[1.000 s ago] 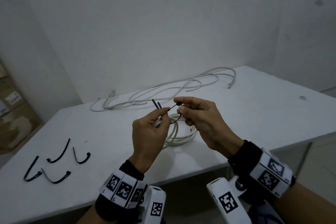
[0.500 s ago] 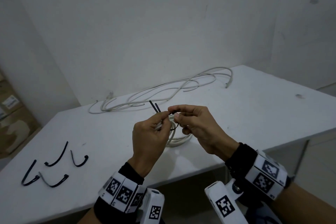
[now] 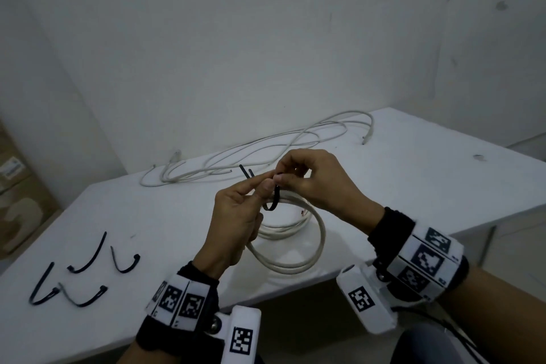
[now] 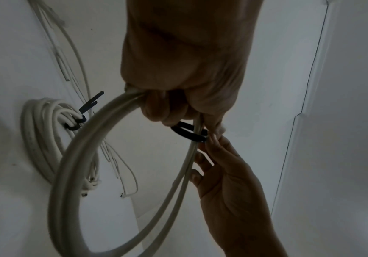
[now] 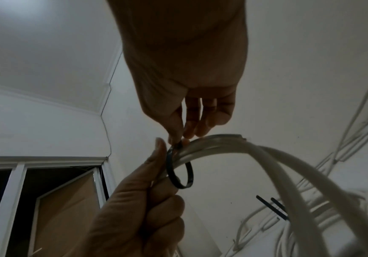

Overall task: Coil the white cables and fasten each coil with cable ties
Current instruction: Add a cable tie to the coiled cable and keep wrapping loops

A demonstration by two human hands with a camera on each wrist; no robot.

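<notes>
A: Status on the coil in hand?

B: Left hand (image 3: 236, 216) is gripping the white coil (image 3: 295, 260) in its curled fingers, holding it up over the near edge of the tabletop (image 3: 413, 186). Right hand (image 3: 313, 180) is pinching the black cable tie (image 4: 189, 133) between thumb and fingertip. The tie is looping loosely around the coil strands, right beside the left thumb.

A: Cinched?

B: Not yet, judging by the slack in the loop. Can't tell whether the tail is through the head; the fingers are covering it.

A: What's done?

B: One finished coil (image 4: 44, 139) is lying on the tabletop just behind the hands, tie tails sticking up.

A: What's left?

B: Tightening this tie. Then the loose white cables (image 3: 251, 154) are sprawling along the far side by the wall, uncoiled. Four spare ties (image 3: 85, 272) are waiting at the near left, well apart from the hands.
</notes>
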